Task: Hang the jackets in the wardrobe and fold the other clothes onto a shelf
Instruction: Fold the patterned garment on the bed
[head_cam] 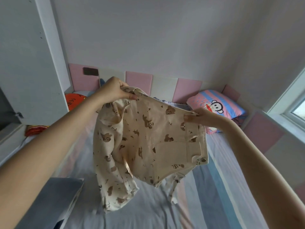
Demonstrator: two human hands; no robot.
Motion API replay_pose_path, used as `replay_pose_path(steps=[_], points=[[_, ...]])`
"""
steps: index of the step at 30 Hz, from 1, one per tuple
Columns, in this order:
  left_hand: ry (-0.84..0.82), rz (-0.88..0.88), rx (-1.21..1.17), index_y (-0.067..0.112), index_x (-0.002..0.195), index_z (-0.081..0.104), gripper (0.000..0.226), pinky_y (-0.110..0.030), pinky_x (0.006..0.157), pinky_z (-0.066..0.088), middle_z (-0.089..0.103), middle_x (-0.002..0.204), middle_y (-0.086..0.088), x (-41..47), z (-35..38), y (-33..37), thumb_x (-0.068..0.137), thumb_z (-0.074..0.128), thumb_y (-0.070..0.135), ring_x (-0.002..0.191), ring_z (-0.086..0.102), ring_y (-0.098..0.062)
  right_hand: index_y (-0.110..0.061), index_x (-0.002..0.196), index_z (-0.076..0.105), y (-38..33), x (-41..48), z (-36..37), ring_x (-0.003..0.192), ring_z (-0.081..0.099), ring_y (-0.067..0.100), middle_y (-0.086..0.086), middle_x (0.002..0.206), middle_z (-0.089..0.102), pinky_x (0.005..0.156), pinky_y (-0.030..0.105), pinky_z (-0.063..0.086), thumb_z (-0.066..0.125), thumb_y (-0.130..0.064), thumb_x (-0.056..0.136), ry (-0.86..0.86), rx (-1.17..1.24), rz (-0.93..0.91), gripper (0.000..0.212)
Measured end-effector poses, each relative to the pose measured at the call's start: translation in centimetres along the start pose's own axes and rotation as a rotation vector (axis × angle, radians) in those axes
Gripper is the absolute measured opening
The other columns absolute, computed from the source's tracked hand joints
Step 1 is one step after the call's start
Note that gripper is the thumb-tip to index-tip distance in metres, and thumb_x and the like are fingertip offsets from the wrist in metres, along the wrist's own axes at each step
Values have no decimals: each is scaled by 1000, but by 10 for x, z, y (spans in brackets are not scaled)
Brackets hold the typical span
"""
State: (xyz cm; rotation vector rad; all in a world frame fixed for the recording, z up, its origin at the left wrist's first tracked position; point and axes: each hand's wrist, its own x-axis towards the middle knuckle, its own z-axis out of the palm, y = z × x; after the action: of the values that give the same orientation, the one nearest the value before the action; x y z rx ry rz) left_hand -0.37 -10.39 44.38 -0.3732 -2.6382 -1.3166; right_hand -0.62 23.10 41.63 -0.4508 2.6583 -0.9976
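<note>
Jacket (148,142) — between left hand (113,90), right hand (202,117)

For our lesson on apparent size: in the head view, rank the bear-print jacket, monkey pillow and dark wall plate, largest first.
1. bear-print jacket, nearest the camera, so enlarged.
2. monkey pillow.
3. dark wall plate.

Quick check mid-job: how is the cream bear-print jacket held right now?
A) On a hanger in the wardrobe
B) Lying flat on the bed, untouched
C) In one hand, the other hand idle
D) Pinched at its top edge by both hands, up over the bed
D: the left hand and right hand each pinch the top edge of the jacket, which hangs in the air above the bed.
</note>
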Motion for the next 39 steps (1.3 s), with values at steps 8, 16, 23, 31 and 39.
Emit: replay_pose_path(steps=[8,16,23,31,39], points=[[182,-5,204,16,92,73,36,-29,67,45,71,86,-3,15,6,-7,67,80,40,74,62,-20,-13,92,70,-15,-13,-5,78,71,19,3,87,75,72,25,57,52,-36,94,-94,157,144,29],[-278,-127,-191,23,105,48,24,-15,72,46,53,96,5,-41,73,34,92,54,43,84,53,-7,-4,66,61,-64,8,19,47,59,14,9,57,60,47,19,49,37,-3,95,204,1066,189,37],[26,-276,-576,20,87,63,16,-29,76,50,66,83,1,-65,113,30,84,64,4,86,63,-18,2,99,56,-76,-9,50,70,70,16,10,78,69,66,27,58,46,-3,96,39,1150,-35,13],[-80,-361,-892,19,49,67,55,-27,60,46,63,52,2,-55,58,27,97,42,29,56,57,-15,-37,143,17,-19,-17,53,135,28,8,-12,146,26,107,32,32,82,-20,70,176,215,-222,99],[-99,-171,-862,8,65,51,7,-19,51,50,50,44,-3,-54,4,64,69,52,14,40,49,-11,-22,130,48,-39,8,111,110,56,-4,-20,119,58,90,14,45,81,-13,73,-113,265,-255,67]])
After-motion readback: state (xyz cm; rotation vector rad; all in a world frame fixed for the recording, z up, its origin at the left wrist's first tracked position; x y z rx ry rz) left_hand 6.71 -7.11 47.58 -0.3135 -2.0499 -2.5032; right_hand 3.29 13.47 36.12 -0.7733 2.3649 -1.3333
